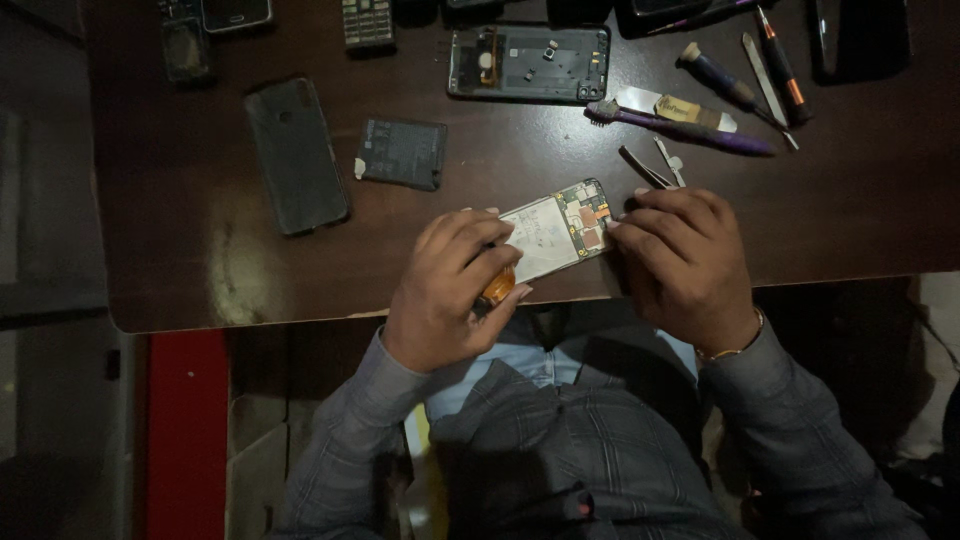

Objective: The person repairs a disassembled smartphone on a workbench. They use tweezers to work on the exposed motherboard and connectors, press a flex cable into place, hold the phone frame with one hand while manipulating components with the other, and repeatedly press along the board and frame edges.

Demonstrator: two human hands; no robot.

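hands at a dark table (pixel 180 220): left hand (pixel 445 290) clenched on an orange-tipped tool (pixel 497 287), right hand (pixel 685 265) pinching the end of an opened phone (pixel 555 232) (circuit board exposed) near the table's front edge, battery (pixel 402 153) well apart.

The single head view looks steeply down from above the person's own torso onto the near edge of a dark wooden table (pixel 180 200), facing away from the body. It sits close, cropping the far tools; no second view overlaps.
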